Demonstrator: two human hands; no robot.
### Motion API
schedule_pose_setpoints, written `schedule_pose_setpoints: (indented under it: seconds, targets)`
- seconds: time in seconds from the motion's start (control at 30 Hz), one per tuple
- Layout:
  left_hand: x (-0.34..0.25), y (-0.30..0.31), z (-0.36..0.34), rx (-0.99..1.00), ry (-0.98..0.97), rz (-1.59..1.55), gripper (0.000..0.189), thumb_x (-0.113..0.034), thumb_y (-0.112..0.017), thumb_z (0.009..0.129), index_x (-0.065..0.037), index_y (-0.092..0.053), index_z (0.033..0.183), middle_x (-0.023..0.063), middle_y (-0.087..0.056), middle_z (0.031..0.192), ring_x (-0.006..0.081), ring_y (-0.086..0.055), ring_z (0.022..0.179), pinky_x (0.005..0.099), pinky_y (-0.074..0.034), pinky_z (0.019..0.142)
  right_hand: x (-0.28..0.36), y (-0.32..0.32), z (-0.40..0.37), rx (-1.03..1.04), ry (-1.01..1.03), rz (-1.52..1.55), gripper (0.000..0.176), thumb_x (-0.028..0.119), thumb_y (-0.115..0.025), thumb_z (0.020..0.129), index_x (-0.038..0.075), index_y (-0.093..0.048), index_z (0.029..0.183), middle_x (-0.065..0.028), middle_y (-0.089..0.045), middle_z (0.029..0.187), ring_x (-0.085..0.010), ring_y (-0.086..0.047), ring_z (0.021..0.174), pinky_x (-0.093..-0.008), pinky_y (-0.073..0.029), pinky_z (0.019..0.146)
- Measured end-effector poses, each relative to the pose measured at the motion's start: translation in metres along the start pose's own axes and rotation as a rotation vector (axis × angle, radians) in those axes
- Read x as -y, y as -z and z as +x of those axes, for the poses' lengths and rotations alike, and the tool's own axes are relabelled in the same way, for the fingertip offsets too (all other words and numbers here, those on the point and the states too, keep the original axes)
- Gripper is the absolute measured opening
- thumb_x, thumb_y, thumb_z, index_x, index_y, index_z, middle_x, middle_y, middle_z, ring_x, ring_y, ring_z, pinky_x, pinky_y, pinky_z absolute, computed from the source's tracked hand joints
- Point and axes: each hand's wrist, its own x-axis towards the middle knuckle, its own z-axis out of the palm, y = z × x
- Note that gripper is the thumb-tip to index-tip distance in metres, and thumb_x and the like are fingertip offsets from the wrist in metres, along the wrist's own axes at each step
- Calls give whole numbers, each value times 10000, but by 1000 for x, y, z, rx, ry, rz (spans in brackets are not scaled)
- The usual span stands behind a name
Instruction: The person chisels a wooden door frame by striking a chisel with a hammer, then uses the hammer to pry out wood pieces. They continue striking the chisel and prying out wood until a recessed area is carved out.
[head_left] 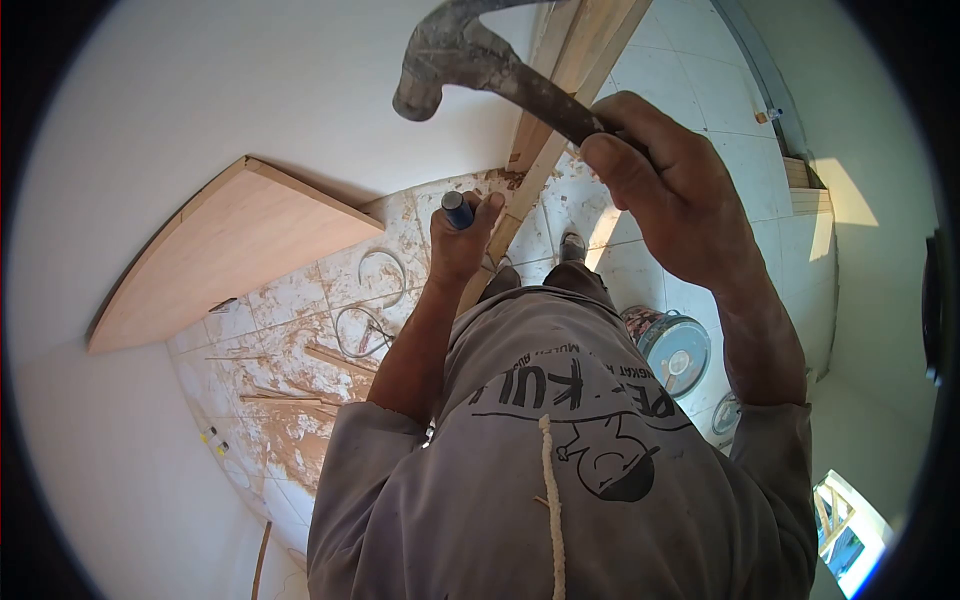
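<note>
My right hand (670, 180) is wrapped round the handle of a claw hammer (455, 60), raised high at the top of the head view with its worn, paint-specked head pointing left. Lower and to the left, my left hand (463, 240) grips a chisel (458, 210) by its blue handle, whose metal-capped end faces up at me. The chisel's blade is hidden below the fist. Right beside that hand runs a long wooden door frame (540, 170), with wood chips lying around its foot.
A wooden panel (240, 240) leans on the white wall at left. Sawdust, wood strips (290, 400) and a looped cable (362, 330) lie on the tiled floor. A lidded bucket (675, 350) stands right of my legs. Wood pieces (808, 187) rest by the right wall.
</note>
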Motion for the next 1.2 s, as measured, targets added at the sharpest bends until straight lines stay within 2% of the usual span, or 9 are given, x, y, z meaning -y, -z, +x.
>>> schedule_pose_setpoints:
  seconds: [0.1,0.2,0.33,0.5,0.7,0.93,1.0,1.13,1.2]
  targets:
    - [2,-1,-1,-12,-5,7,352,-215,-693,882,-125,-486,612,-53,-456,521,26,-372,430,216,-288,397,10,3,2,-127,42,79,257,280,-545,962,24,-553,936,-128,-589,620,-274,-592,525,-389,-423,479]
    - [7,-2,-3,-3,29,15,344,-202,-703,880,-70,-538,608,-71,-471,575,25,-382,549,233,-322,479,-15,-21,-6,312,-59,-392,208,228,-521,964,23,-548,984,-171,-607,654,-355,-645,644,-477,-466,595]
    - [5,-1,-6,-38,22,40,346,-200,-707,875,-65,-538,606,-74,-453,566,28,-369,548,236,-320,477,-19,-11,-10,207,-18,-153,310,328,-507,979,23,-544,940,-114,-496,575,-242,-500,501,-362,-395,520]
    - [1,1,-8,-24,49,110,335,-203,-709,874,-61,-553,614,-71,-454,557,31,-377,548,239,-328,479,11,2,-4,-29,42,85,219,243,-538,963,25,-525,942,-141,-571,623,-332,-610,562,-401,-429,484]
    - [-2,-5,-16,-58,-96,-49,331,-202,-720,861,-53,-553,618,-65,-459,573,42,-378,561,255,-334,487,-21,-14,-23,302,50,-246,257,273,-527,967,19,-506,934,-142,-548,642,-296,-565,555,-394,-423,522]
    - [5,16,-22,110,52,142,152,-81,-685,853,-26,-660,992,27,-682,899,71,-617,802,234,-496,693,-2,-12,-31,25,123,90,260,268,-512,973,10,-510,942,-124,-545,631,-273,-555,536,-396,-426,534]
    - [14,8,-21,90,-140,-31,71,-56,-621,867,-43,-615,798,-8,-589,679,70,-522,588,238,-424,525,-16,-19,-38,407,-59,-354,226,240,-536,960,18,-499,980,-164,-572,670,-340,-607,591,-426,-455,549]
    - [2,9,-29,95,-87,-16,131,-73,-699,843,-14,-665,955,48,-681,883,95,-623,796,255,-505,696,-9,-6,-39,372,-27,-228,242,248,-531,964,9,-493,970,-159,-570,681,-311,-616,599,-413,-462,542]
    - [8,17,-26,115,-15,149,123,-78,-696,848,-15,-668,949,44,-684,872,88,-622,780,251,-502,685,-4,-7,-41,72,99,114,277,286,-503,978,12,-506,939,-116,-555,654,-260,-561,537,-389,-428,525]
